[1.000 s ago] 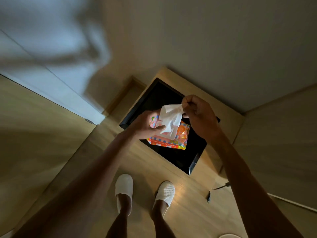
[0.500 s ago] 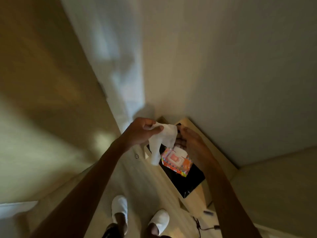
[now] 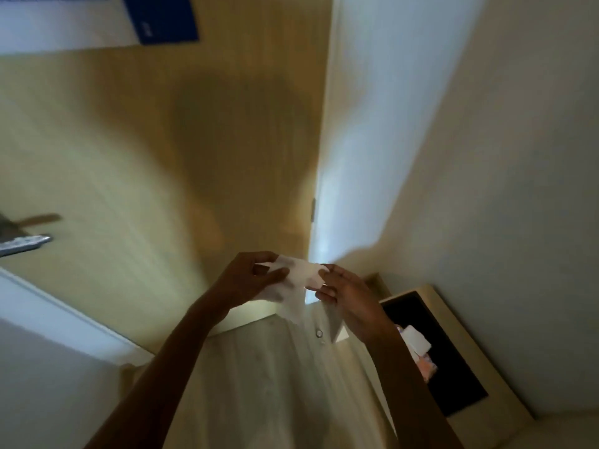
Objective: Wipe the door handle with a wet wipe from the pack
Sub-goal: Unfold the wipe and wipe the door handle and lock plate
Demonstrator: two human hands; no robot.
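A white wet wipe [image 3: 293, 283] is stretched between both hands in front of the wooden door [image 3: 162, 150]. My left hand [image 3: 256, 278] pinches its left end and my right hand [image 3: 350, 298] pinches its right end; the lower part hangs loose. The silver door handle [image 3: 24, 244] sticks out at the far left edge, well away from both hands. The colourful wipe pack [image 3: 421, 358], a white wipe poking out of it, lies on the black-topped low table [image 3: 447, 380] at the lower right, partly hidden behind my right forearm.
A white door frame [image 3: 356, 140] and a pale wall [image 3: 518, 189] rise on the right. A blue sign [image 3: 162, 17] hangs on the door at the top. A small round door stop [image 3: 319, 333] sits on the wooden floor below my hands.
The view has swung up and left from the table to the door, bringing the handle into sight. Both hands have lifted the wipe away from the pack and spread it between them.
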